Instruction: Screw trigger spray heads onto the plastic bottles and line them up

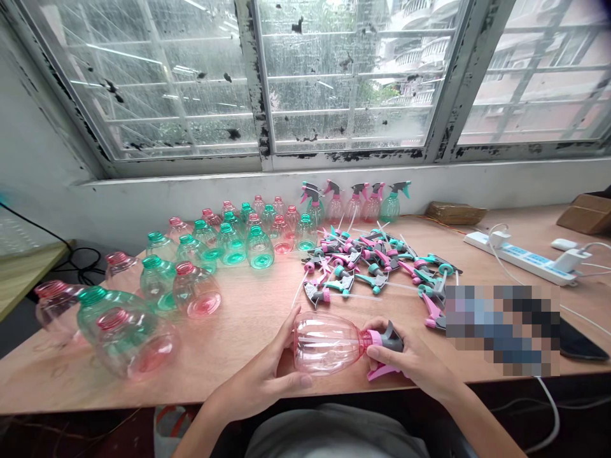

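Looks like the fitting step to me: the left hand (275,367) cups the base end of a clear pink spray bottle (327,346), held sideways by the surface's (258,296) front edge, while the right hand's fingers grip the grey-and-pink trigger head (394,340) at its neck. Can't tell if the collar's fully tight — I'd say the next move calls for a steady left grip and a right-hand twist.

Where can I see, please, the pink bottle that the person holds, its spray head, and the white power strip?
Pink bottle (327,346): head view, middle of its clear body.
Spray head (392,339): head view, its grey upper part.
White power strip (522,257): head view, middle of its top face.
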The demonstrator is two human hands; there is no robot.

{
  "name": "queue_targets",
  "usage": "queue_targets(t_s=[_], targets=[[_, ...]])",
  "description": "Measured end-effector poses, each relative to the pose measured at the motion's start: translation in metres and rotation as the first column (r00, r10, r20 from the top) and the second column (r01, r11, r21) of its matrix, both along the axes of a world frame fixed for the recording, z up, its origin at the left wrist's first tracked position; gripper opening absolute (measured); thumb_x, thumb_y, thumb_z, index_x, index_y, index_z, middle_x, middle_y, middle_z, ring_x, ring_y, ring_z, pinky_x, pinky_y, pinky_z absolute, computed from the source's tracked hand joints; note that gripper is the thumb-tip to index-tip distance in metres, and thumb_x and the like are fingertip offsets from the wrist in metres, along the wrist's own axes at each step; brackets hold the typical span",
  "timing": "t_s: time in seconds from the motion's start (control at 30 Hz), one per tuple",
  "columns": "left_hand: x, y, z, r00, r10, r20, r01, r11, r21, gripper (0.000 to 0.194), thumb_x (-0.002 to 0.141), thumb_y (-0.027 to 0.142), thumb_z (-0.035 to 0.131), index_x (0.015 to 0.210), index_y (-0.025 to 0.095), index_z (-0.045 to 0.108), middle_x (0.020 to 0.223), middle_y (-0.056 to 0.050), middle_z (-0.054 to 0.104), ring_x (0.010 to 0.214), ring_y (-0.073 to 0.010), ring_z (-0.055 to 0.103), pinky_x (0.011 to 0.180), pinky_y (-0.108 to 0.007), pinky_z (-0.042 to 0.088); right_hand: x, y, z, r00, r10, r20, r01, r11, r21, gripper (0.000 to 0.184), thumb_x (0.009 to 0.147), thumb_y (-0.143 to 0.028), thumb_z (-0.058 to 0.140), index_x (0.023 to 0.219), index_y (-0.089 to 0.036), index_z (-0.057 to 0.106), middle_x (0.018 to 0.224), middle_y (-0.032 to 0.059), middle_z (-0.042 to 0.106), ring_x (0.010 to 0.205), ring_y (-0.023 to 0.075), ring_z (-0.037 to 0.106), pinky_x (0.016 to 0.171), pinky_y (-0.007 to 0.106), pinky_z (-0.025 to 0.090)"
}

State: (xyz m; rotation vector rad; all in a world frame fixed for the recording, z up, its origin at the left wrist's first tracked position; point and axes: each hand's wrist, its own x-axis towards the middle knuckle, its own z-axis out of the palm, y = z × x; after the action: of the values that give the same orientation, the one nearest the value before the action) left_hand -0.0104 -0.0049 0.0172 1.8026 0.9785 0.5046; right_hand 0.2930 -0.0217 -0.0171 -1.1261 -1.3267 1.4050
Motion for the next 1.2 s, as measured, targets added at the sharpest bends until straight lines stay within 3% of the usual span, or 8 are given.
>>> queue_targets(t_s=[0.53, 0.77, 0.97, 1.2], targets=[[0.0018, -0.0002, 0.0011, 1.000, -0.006, 0.010, 0.005, 0.999, 0.042, 0.100, 0.093, 0.025, 0.068, 0.165, 0.027, -0.001, 0.174, -0.003, 0.007, 0.160, -0.0279, 0.011, 0.131, -0.041, 0.014, 0.0002, -0.0005, 0.0018, 1.000, 0.007, 0.015, -0.007, 1.000, -0.012, 0.043, 0.079, -0.049, 0.084, 0.102, -0.019, 0.065, 0.072, -0.0030, 0.072, 0.067, 0.0191, 0.070, 0.067, 0.031, 0.057], [-0.0012, 0.0008, -0.0011, 1.000, -0.005, 0.014, 0.005, 1.000, 0.013, 0.101, 0.092, 0.029, 0.070, 0.165, 0.028, 0.001, 0.174, -0.002, 0.007, 0.160, -0.0299, 0.007, 0.131, -0.044, 0.012, 0.0008, -0.0006, 0.0002, 1.000, 0.011, 0.011, -0.011, 1.000, -0.018, 0.044, 0.079, -0.049, 0.083, 0.104, -0.018, 0.064, 0.072, -0.0010, 0.073, 0.069, 0.0216, 0.072, 0.068, 0.035, 0.059], [-0.0006, 0.0007, -0.0011, 1.000, 0.006, 0.014, -0.006, 1.000, 0.007, 0.095, 0.093, 0.036, 0.071, 0.165, 0.028, 0.009, 0.173, -0.003, 0.017, 0.159, -0.0309, 0.012, 0.131, -0.046, 0.013, 0.0009, -0.0006, -0.0008, 1.000, 0.009, 0.004, -0.009, 1.000, -0.020, 0.045, 0.078, -0.049, 0.084, 0.104, -0.019, 0.065, 0.073, -0.0015, 0.072, 0.069, 0.0211, 0.072, 0.067, 0.034, 0.059], [-0.0014, 0.0015, -0.0018, 1.000, -0.002, 0.018, 0.002, 1.000, 0.015, 0.098, 0.092, 0.035, 0.072, 0.165, 0.028, 0.007, 0.174, -0.003, 0.015, 0.160, -0.0281, 0.011, 0.131, -0.041, 0.014, 0.0016, -0.0007, -0.0010, 1.000, -0.005, 0.008, 0.005, 1.000, -0.006, 0.043, 0.078, -0.048, 0.084, 0.103, -0.018, 0.067, 0.074, -0.0013, 0.072, 0.069, 0.0196, 0.070, 0.066, 0.031, 0.057]])
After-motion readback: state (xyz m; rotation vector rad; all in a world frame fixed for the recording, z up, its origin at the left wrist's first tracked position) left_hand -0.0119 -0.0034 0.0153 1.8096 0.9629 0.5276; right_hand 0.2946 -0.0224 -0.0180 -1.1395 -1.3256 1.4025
